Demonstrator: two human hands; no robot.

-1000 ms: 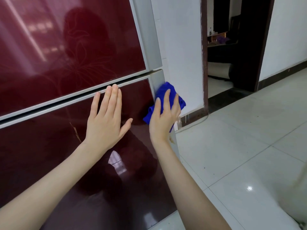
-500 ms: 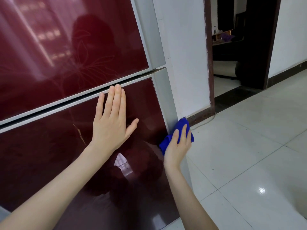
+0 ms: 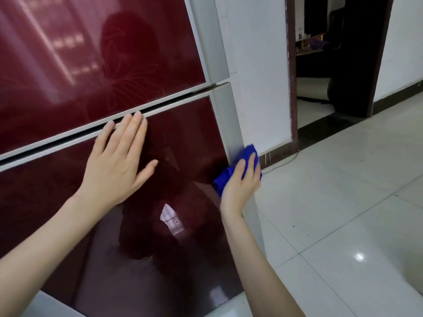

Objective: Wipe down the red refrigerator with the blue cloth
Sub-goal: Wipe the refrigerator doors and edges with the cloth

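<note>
Against the right edge of the red refrigerator [image 3: 68, 65], where the dark lower door [image 3: 187, 133] met the grey side trim [image 3: 229, 115], the blue cloth [image 3: 225, 179] lay bunched under the right hand [image 3: 240, 188]. That hand's grip was closed on the cloth, fingers curved over it and pressing it to the corner; the thumb was hidden. Cloth and hand sat at about 4 o'clock from the left hand [image 3: 116, 165], well apart from it. The left hand's grip was fully open and held nothing. Its palm was flat on the glossy lower door, its fingers straight and together, and its thumb spread toward 3 o'clock. Its fingertips [image 3: 137, 115] touched the pale strip along the door's top edge, just under the gap below the upper door [image 3: 137, 30]. White floor tiles [image 3: 343, 202] spread from 3 to 5 o'clock. A dark doorway [image 3: 332, 65] stood at 1 o'clock, beyond a white wall [image 3: 258, 88].
</note>
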